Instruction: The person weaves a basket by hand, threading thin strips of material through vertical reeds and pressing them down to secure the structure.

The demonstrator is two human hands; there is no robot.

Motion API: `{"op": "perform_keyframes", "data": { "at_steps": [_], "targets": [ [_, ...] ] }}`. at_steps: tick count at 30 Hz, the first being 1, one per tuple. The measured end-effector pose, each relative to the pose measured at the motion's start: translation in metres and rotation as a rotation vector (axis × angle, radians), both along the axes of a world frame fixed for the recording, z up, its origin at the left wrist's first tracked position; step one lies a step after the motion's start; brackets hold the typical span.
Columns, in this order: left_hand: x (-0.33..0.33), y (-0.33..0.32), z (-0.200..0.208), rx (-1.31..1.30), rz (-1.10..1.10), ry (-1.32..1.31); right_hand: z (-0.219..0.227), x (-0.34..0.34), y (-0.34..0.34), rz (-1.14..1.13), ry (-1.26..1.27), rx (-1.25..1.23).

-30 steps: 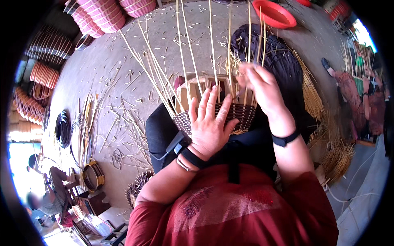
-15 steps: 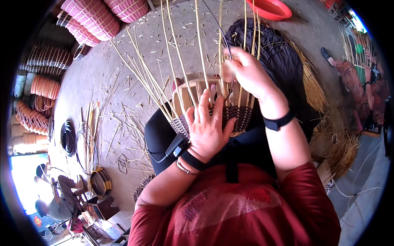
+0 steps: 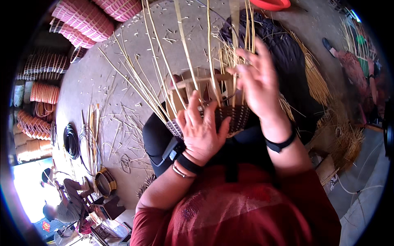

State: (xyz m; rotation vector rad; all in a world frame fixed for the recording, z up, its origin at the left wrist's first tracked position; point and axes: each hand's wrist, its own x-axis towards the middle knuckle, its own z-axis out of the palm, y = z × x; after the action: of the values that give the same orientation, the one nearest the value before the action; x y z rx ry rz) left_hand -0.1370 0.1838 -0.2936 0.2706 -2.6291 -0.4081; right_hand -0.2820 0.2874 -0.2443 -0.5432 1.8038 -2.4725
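Note:
Across my lap lies a partly woven basket (image 3: pixel 239 118), its dark weave with pale flecks around a wooden form (image 3: pixel 177 100). Long pale stakes (image 3: pixel 186 49) rise from the weave and fan outward. My left hand (image 3: pixel 201 133) rests on the near side of the basket with fingers spread, touching weave and stakes. To the right, my right hand (image 3: pixel 259 84) is raised beside the right-hand stakes, fingers apart and slightly blurred. A thin dark weaving strand (image 3: pixel 221 17) runs from the top edge toward that hand; its lower part is hard to follow.
Dark cloth (image 3: pixel 283 61) and straw bundles (image 3: pixel 344 143) lie to the right, below a red basin (image 3: pixel 271 4). Stacked pink baskets (image 3: pixel 84 20) stand at upper left. A black coil (image 3: pixel 71 141) and a round basket (image 3: pixel 106 181) sit at left. Other people work at both sides.
My right hand has moved slightly right and down, its fingers spreading from a pinch near the dark strand. The left hand stays on the basket. The whole view has shifted a little.

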Motion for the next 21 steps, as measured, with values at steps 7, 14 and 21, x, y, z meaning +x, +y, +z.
{"op": "perform_keyframes", "data": {
  "at_steps": [7,14,21],
  "targets": [
    [-0.022,0.009,0.03,-0.077,-0.074,-0.101,-0.039,0.014,0.092,0.289,-0.213,-0.274],
    [-0.029,0.008,0.02,-0.066,-0.052,-0.029,-0.09,-0.015,0.091,0.224,-0.64,-0.279],
    [-0.028,0.027,0.01,-0.203,-0.147,-0.073,-0.079,-0.07,0.006,0.025,0.048,0.307]
  ]
}}
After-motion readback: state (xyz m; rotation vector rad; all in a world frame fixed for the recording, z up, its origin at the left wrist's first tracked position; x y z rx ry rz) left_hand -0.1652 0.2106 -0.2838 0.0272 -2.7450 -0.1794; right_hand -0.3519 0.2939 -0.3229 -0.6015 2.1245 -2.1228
